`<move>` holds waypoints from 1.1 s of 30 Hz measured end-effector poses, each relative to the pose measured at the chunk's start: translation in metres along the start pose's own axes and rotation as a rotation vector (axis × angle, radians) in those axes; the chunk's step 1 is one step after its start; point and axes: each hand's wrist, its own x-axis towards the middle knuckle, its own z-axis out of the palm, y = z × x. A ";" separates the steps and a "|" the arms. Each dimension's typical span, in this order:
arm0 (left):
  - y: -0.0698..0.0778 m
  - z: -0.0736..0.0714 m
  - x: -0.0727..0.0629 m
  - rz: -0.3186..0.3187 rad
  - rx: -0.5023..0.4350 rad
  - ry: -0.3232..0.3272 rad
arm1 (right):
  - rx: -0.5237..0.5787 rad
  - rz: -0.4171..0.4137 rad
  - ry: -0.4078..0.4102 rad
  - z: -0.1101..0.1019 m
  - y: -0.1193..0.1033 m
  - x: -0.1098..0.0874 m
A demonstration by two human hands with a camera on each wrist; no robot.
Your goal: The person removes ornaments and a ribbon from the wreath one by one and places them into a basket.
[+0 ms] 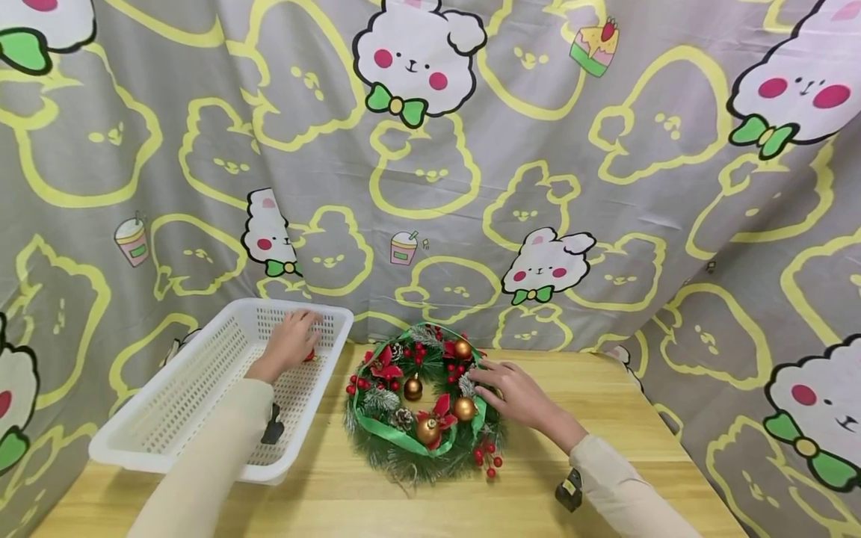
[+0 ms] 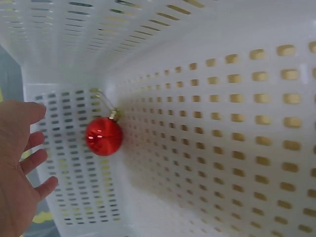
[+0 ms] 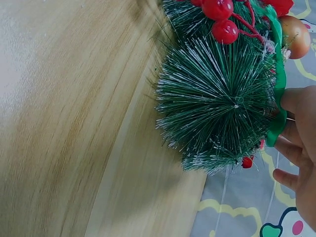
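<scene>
In the head view my left hand (image 1: 291,345) reaches into a white perforated plastic basket (image 1: 336,329). A shiny red ball ornament (image 2: 103,137) with a gold cap and string loop lies inside. In the left wrist view the fingers are spread beside the ornament, apart from it. My right hand (image 1: 521,396) rests on the right side of a green Christmas wreath (image 1: 420,467), thumb and fingers parted at its edge. A loose green ribbon (image 1: 393,433) loops over the wreath, which carries gold balls, red berries, red flowers and pine cones. The right thumb touches the ribbon.
The wooden table (image 1: 558,366) bears the basket at left and the wreath in the middle. A patterned curtain (image 1: 444,187) hangs behind and along both sides. Black devices sit on both wrists, the right one (image 1: 569,490) by the sleeve.
</scene>
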 end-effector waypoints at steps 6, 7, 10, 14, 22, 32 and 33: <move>0.008 -0.012 0.009 0.013 -0.032 0.014 | 0.008 -0.004 0.002 -0.001 0.000 0.001; 0.011 -0.015 0.010 0.019 -0.039 0.015 | 0.008 -0.004 0.004 -0.001 0.000 0.001; 0.020 -0.023 0.015 0.034 -0.057 0.030 | -0.002 -0.010 0.010 -0.002 0.000 0.001; 0.037 -0.034 0.023 0.063 -0.066 0.049 | -0.010 -0.014 0.016 -0.003 -0.001 0.001; 0.084 -0.056 0.032 0.155 -0.070 0.045 | -0.019 -0.014 0.011 -0.004 -0.003 0.002; 0.147 -0.065 0.033 0.332 -0.055 0.037 | -0.019 -0.017 0.009 -0.003 -0.002 0.001; 0.153 -0.064 0.033 0.351 -0.045 0.032 | -0.016 -0.017 0.008 -0.003 -0.002 0.001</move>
